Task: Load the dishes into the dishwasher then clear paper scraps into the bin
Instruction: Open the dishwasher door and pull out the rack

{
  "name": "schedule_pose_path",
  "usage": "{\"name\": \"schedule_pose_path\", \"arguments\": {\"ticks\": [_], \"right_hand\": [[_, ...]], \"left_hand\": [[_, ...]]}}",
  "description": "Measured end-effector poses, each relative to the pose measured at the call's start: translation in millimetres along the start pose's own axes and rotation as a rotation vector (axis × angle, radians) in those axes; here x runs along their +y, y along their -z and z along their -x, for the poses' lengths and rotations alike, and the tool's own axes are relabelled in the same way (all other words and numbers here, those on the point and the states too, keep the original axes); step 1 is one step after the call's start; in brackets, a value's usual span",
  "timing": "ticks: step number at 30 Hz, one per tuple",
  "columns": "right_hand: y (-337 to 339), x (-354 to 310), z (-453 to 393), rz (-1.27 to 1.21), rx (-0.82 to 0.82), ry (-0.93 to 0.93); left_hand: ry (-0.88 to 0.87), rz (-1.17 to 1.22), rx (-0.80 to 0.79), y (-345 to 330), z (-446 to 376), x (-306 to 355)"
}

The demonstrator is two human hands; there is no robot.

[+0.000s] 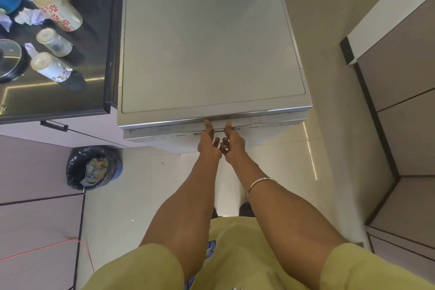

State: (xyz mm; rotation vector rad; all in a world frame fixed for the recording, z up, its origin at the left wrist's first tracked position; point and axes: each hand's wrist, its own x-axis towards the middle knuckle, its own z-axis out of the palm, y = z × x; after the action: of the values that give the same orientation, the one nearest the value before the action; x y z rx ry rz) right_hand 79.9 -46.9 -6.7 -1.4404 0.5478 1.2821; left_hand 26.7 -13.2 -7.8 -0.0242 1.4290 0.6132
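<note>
Both hands, left hand (210, 142) and right hand (231, 140), are reaching the dishwasher (211, 54) door's top edge, fingers loosely spread, gripping nothing. If fingertips are slipping off the narrow lip, the door is likely dropping open hard

The dishwasher (211, 40) fills the frame's centre; tumblers (56, 7) and paper scraps (30, 16) lie on the counter (70, 96) upper left, the bin (94, 167) at left below it

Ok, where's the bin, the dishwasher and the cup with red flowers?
bin (77, 167): head view, on its black liner rim.
dishwasher (211, 37): head view, on its flat grey top.
cup with red flowers (60, 10): head view, on its patterned side.
</note>
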Motion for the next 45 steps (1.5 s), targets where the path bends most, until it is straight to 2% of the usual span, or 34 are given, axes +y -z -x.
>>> {"name": "schedule_pose_path", "arguments": {"ticks": [4, 7, 10, 11, 14, 16, 19, 23, 26, 31, 34, 37, 41, 45], "right_hand": [[0.8, 2.7, 7.9, 0.056, 0.030, 0.066], [14.1, 4.3, 14.6, 0.321, 0.119, 0.229], [26.8, 2.5, 27.7, 0.747, 0.327, 0.440], [28.6, 1.7, 31.4, 0.873, 0.346, 0.559], [31.4, -1.2, 34.2, 1.085, 0.283, 0.961], [38.3, -5.4, 28.7, 1.224, 0.253, 1.117], [50.9, -13.4, 16.7, 1.437, 0.199, 1.142], [61.4, -9.0, 8.1, 1.664, 0.056, 1.051], [66.7, 2.6, 6.1, 1.818, -0.007, 0.953], [91.4, 27.5, 2.3, 1.976, -0.043, 0.873], [116.0, 58.0, 2.4, 1.967, -0.048, 0.866], [148.5, 88.7, 5.7, 1.959, -0.083, 0.845], [192.7, 124.8, 6.8, 1.972, -0.164, 0.755], [237.1, 164.4, 0.0, 2.025, -0.204, 0.623]], "left_hand": [[-0.031, -0.089, 0.030, 2.1, 9.4, 2.3], [-0.102, -0.128, 0.101, 4.3, 17.5, -0.4], [-0.238, -0.260, 0.358, -0.2, 27.5, 0.6], [-0.276, -0.341, 0.471, -3.7, 29.7, -0.9], [-0.443, -0.626, 0.762, -11.5, 32.8, -14.7], [-0.618, -0.825, 0.833, -8.4, 33.6, -25.8], [-0.831, -1.059, 0.730, 10.5, 34.3, -35.0], [-0.990, -1.372, 0.552, 42.2, 29.4, -46.0], [-0.995, -1.512, 0.393, 63.4, 24.9, -47.9], [-0.947, -1.836, 0.247, 99.6, 21.8, -49.9], [-0.902, -1.901, 0.132, 123.6, 16.4, -65.3], [-0.910, -1.877, 0.082, 156.3, 12.8, -93.5], [-0.881, -1.821, 0.057, 201.6, 6.7, -141.1], [-0.785, -1.872, -0.001, 249.7, -11.6, -184.6]]}}
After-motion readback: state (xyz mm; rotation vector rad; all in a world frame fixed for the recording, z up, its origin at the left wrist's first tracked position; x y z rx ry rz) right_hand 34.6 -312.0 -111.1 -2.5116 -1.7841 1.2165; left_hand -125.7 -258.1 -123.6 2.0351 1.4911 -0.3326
